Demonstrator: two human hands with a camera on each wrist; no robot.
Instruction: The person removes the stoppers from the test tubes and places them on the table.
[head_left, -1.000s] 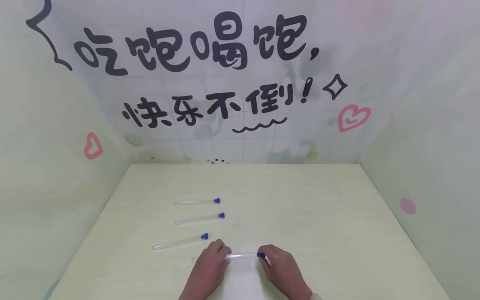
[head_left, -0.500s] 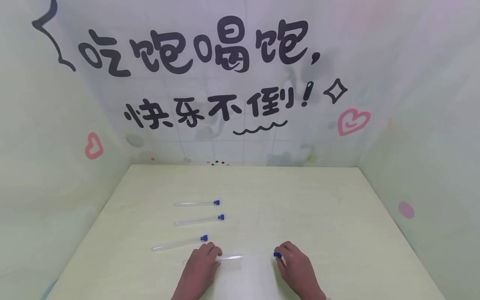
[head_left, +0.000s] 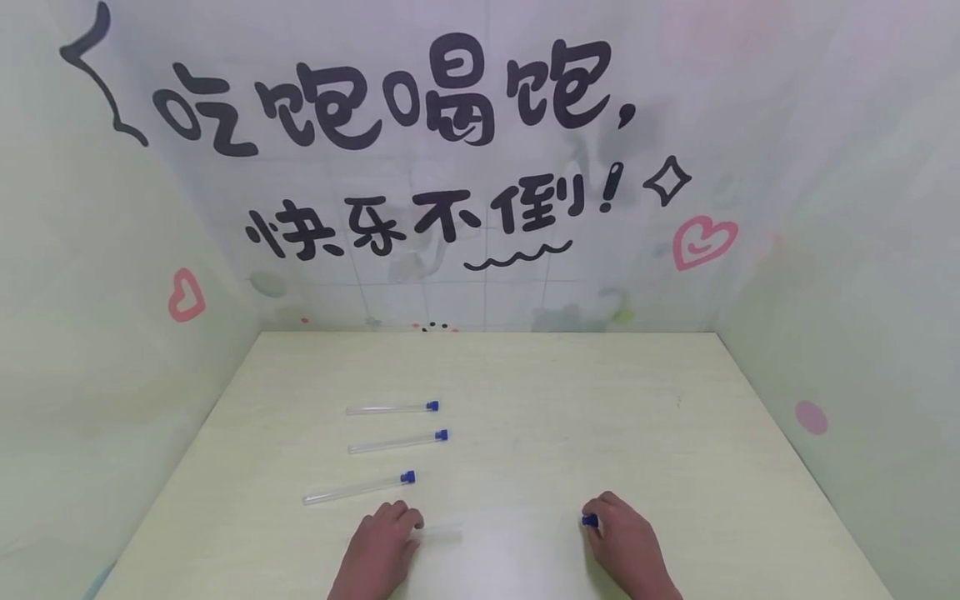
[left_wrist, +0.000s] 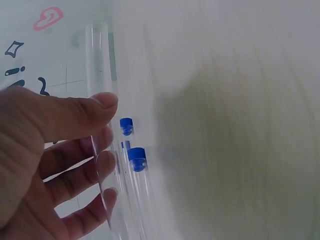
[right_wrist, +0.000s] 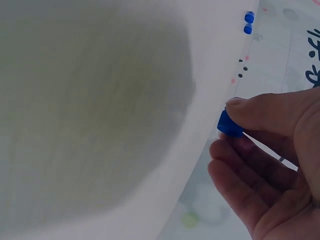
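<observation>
My left hand (head_left: pixel 378 546) pinches a clear, uncapped test tube (left_wrist: pixel 97 55) between thumb and fingers, near the front of the table. In the head view the tube's free end juts out to the right, faint against the pale top. Farther right, my right hand (head_left: pixel 628 540) holds a small blue cap (right_wrist: pixel 230 124) between thumb and fingertips, well apart from the tube. Beyond the left hand lie three clear test tubes with blue caps: a near one (head_left: pixel 356 490), a middle one (head_left: pixel 393 443) and a far one (head_left: pixel 390 409). Their capped ends all point right.
A pale wood-look table (head_left: pixel 585 392) lies under both hands. Around it hang printed cloth walls, the back one (head_left: pixel 420 167) bearing large dark characters and hearts. The near capped tube lies just past the left hand's fingers.
The blue cap has come off the tube's right end. My right hand has moved right with the cap, while my left hand has drawn the tube left and slightly nearer.
</observation>
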